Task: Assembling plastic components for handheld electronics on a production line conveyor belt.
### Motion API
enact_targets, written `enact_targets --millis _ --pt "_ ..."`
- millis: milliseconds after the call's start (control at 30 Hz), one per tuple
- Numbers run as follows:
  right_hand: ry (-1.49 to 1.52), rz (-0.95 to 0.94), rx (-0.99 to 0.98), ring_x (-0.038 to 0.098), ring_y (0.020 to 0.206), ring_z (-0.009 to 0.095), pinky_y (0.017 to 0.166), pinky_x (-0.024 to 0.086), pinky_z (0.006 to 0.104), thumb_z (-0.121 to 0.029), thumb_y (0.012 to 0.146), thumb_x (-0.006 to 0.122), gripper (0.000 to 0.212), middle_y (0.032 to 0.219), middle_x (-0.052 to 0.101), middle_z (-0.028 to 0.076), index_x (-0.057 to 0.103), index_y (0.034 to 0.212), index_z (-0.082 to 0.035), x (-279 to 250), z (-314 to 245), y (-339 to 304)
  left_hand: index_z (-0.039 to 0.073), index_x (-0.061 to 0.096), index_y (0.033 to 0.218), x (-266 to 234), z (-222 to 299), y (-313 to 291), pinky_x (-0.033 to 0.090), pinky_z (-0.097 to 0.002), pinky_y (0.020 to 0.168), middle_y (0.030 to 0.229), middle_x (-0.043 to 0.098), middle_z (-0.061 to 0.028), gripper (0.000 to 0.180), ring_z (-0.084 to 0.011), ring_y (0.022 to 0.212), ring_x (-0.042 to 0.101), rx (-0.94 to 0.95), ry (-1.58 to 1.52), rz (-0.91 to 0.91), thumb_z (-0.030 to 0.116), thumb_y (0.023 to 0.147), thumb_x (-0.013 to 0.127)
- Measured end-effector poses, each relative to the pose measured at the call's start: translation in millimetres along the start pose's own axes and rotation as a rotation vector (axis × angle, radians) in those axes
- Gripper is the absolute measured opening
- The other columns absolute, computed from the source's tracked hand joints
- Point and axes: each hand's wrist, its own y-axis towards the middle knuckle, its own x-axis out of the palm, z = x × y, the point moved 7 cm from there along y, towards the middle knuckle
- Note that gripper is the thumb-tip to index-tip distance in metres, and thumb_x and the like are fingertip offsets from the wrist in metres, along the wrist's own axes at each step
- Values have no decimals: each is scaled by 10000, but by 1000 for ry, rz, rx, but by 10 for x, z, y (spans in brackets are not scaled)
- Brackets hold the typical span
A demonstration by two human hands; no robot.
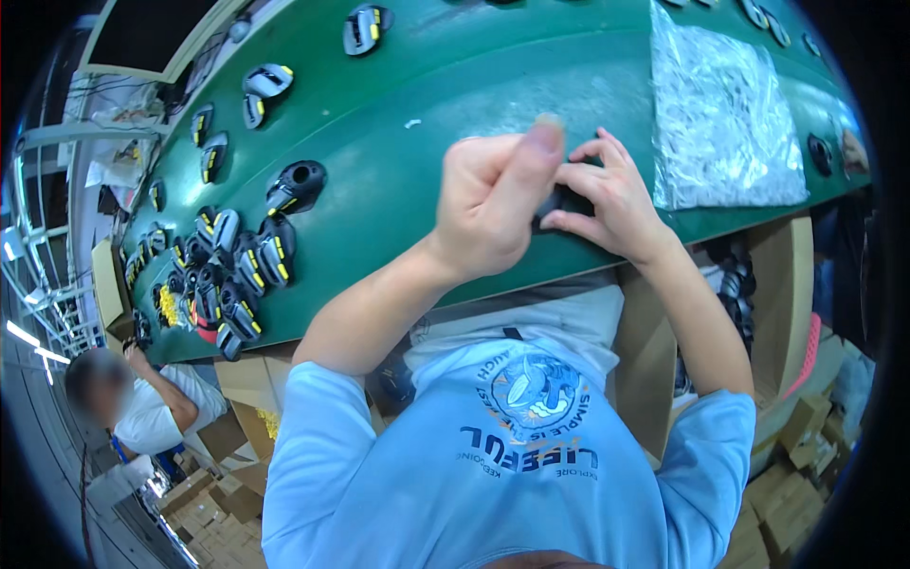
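Observation:
My left hand is raised over the near edge of the green table, its fingers curled into a fist with the thumb on top. What lies inside that fist is hidden. Close beside it, my right hand bends its thumb and fingers around a small black part, mostly covered by the two hands. A clear plastic bag filled with pale pieces lies to the right of my hands. Left of them sits a black and grey plastic part with a round hole and a yellow accent.
A pile of black, grey and yellow parts covers the table's left end, with more scattered farther back. Below the edge stand open cardboard boxes, one holding black parts. Another person sits at the far left. A dark part lies at right.

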Motion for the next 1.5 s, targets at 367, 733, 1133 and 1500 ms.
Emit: enact_targets --millis 367,733,1133,1500 --pt "84 24 40 662 1159 292 1231 402 665 -329 813 912 589 1232 791 8 751 1351 -149 -69 -67 -50 49 714 1361 -1532 313 144 557 -476 1005 1282 740 -194 542 -425 1161 685 280 1475 92 295 899 855" --pt "100 3 44 660 1158 266 1240 400 656 -346 832 896 538 1228 783 -22 756 1320 -167 -70 -41 -42 84 699 1365 -1699 -578 1910 479 -558 1119 1380 681 -228 524 -447 1268 623 229 1765 34 423 976 789" --pt "118 -2 35 643 1194 243 1276 361 631 -373 854 885 439 1322 765 -44 807 1236 -171 -92 -25 -45 -26 527 1480 -2308 -1144 1681 654 -390 791 1184 711 -175 514 -296 932 753 -519 39 597 391 1180 542" --pt "116 -6 32 639 1209 241 1285 351 634 -375 855 886 432 1330 760 -44 811 1232 -177 -32 -49 -46 34 783 1225 -2340 -564 2632 547 -529 1043 1287 755 -250 649 -460 1233 676 -270 1335 356 630 1044 603"
